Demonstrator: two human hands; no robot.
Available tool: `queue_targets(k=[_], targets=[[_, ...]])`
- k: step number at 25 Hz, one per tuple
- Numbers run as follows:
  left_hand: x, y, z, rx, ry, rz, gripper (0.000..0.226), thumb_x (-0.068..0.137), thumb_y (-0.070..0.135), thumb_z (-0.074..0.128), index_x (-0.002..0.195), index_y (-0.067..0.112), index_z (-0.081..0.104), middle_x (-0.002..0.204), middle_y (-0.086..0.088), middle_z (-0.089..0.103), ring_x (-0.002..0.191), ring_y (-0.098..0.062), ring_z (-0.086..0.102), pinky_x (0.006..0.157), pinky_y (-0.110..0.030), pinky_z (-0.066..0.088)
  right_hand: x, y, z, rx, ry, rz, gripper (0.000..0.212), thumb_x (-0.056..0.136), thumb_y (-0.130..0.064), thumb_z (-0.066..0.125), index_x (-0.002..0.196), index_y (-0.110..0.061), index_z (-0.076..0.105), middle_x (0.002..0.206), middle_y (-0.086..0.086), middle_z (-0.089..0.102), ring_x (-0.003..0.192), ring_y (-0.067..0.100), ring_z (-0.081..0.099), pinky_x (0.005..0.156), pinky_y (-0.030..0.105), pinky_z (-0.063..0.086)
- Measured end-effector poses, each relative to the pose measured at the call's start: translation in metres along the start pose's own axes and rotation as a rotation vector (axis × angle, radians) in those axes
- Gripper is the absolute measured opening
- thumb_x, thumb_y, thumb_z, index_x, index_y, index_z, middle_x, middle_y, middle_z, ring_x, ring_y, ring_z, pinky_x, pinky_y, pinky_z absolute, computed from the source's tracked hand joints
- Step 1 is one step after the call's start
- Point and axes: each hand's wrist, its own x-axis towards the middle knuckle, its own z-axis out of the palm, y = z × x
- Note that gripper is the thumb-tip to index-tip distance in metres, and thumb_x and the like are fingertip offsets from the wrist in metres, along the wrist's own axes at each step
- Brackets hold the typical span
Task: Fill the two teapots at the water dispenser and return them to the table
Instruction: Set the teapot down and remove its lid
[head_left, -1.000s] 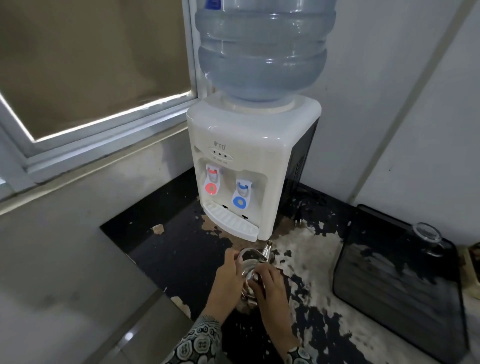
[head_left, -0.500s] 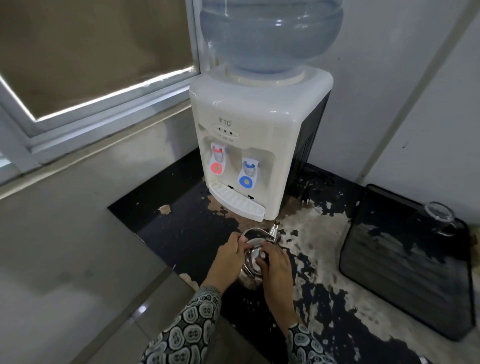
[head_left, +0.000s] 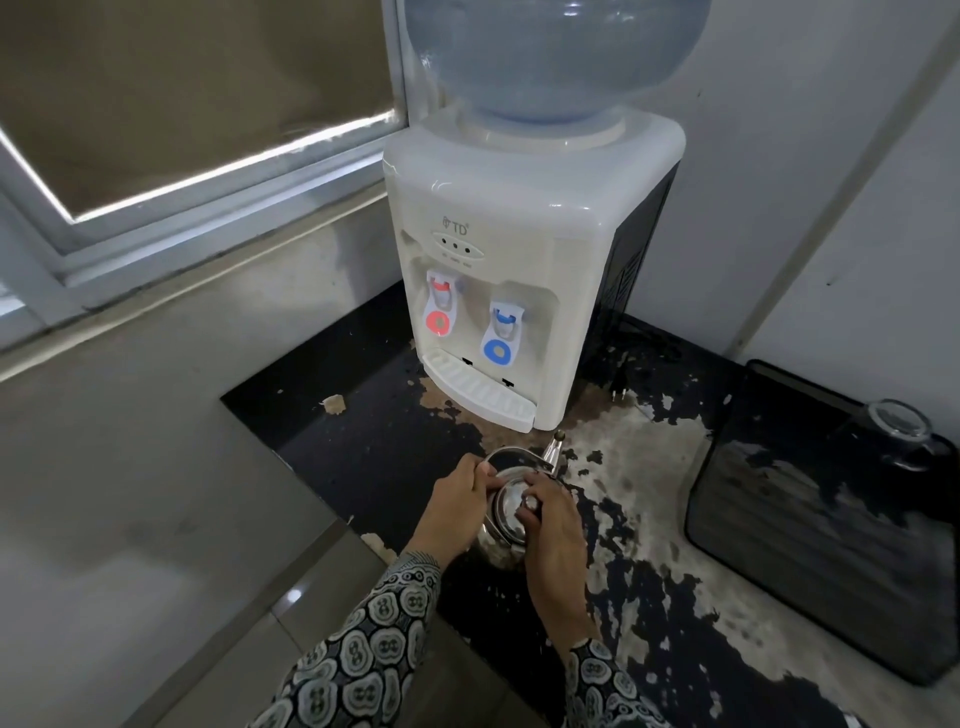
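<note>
A shiny steel teapot sits on the worn black counter just in front of the white water dispenser, its spout pointing toward the drip tray. My left hand grips the teapot's handle at its left rim. My right hand pinches the knob of the lid, which lies on the pot. The dispenser has a red tap on the left and a blue tap on the right, under a large water bottle. Only one teapot is in view.
A black tray with an upturned glass lies at the right on the counter. A plug lies beside the dispenser. A window and grey wall stand at the left; the counter edge drops off near my left sleeve.
The view has tilted down and moved closer, so the dispenser sits higher and larger. Both hands stay on the teapot; my right hand has settled on the lid knob.
</note>
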Motion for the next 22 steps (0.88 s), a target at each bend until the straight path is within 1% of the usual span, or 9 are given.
queue_targets(k=[5,9,11,13,15,16,18,20,22], targets=[[0.0,0.0,-0.002,0.025,-0.017,0.017,0.03,0.099,0.026,0.03,0.1,0.009,0.055,0.103,-0.003,0.07,0.081,-0.012,0.061,0.068,-0.022,0.044,-0.003,0.001,0.004,0.034,0.068,0.001,0.034,0.085,-0.025,0.044,0.113,-0.011,0.058,0.119,0.001,0.062,0.116,0.012,0.05,0.099,0.035,0.044],[0.003,0.001,-0.005,0.085,-0.024,0.023,0.03,0.099,0.029,0.03,0.098,0.012,0.055,0.096,-0.006,0.07,0.083,-0.018,0.064,0.071,-0.026,0.047,-0.002,0.005,0.006,0.099,0.074,0.044,0.033,0.088,-0.03,0.039,0.115,-0.017,0.054,0.122,-0.01,0.054,0.118,0.008,0.047,0.102,0.031,0.039],[0.004,0.002,-0.005,0.081,-0.02,0.026,0.03,0.099,0.029,0.03,0.096,0.014,0.056,0.091,-0.006,0.069,0.078,-0.015,0.063,0.067,-0.023,0.046,-0.002,0.006,0.005,0.116,0.058,0.052,0.037,0.088,-0.033,0.037,0.115,-0.014,0.055,0.124,-0.006,0.056,0.12,0.01,0.047,0.103,0.03,0.037],[0.002,0.001,-0.004,0.073,-0.002,0.028,0.031,0.099,0.029,0.029,0.095,0.015,0.057,0.086,-0.004,0.068,0.071,-0.013,0.06,0.063,-0.021,0.044,-0.002,0.004,0.002,0.154,0.026,0.079,0.036,0.089,-0.036,0.036,0.112,-0.016,0.056,0.123,-0.008,0.056,0.118,0.006,0.048,0.101,0.021,0.036],[0.001,-0.003,-0.002,0.071,0.03,0.038,0.032,0.099,0.03,0.029,0.094,0.015,0.057,0.078,0.0,0.065,0.064,-0.011,0.056,0.058,-0.019,0.041,0.002,0.0,-0.004,0.325,0.025,0.183,0.021,0.093,-0.031,0.038,0.106,-0.03,0.055,0.115,-0.022,0.056,0.108,-0.005,0.051,0.09,0.006,0.038],[0.001,-0.004,-0.001,0.057,0.042,0.043,0.032,0.099,0.03,0.03,0.093,0.016,0.057,0.077,0.003,0.064,0.062,-0.01,0.054,0.055,-0.015,0.04,0.006,0.0,-0.01,0.435,0.061,0.253,0.019,0.095,-0.024,0.039,0.102,-0.033,0.055,0.111,-0.023,0.057,0.103,-0.009,0.053,0.084,0.003,0.041],[0.0,-0.004,0.004,-0.006,0.057,0.049,0.031,0.099,0.029,0.03,0.093,0.015,0.056,0.082,0.009,0.066,0.063,-0.01,0.053,0.052,-0.009,0.038,0.013,0.012,-0.027,0.543,0.182,0.358,0.02,0.097,-0.016,0.04,0.101,-0.026,0.057,0.109,-0.016,0.06,0.098,-0.008,0.055,0.08,0.003,0.043],[0.0,-0.004,0.008,-0.064,0.073,0.035,0.029,0.1,0.027,0.029,0.094,0.015,0.055,0.092,0.006,0.068,0.072,-0.009,0.056,0.056,-0.007,0.038,0.013,0.031,-0.046,0.396,0.205,0.382,0.013,0.095,-0.017,0.045,0.101,-0.019,0.057,0.103,-0.008,0.061,0.093,-0.002,0.056,0.077,0.002,0.041],[0.0,-0.005,0.013,-0.108,0.094,0.012,0.029,0.1,0.028,0.027,0.096,0.018,0.055,0.099,0.003,0.069,0.079,-0.004,0.056,0.059,-0.006,0.037,0.004,0.049,-0.062,0.18,0.099,0.345,0.009,0.093,-0.013,0.05,0.099,-0.014,0.057,0.097,-0.003,0.059,0.086,0.009,0.057,0.075,0.011,0.042]])
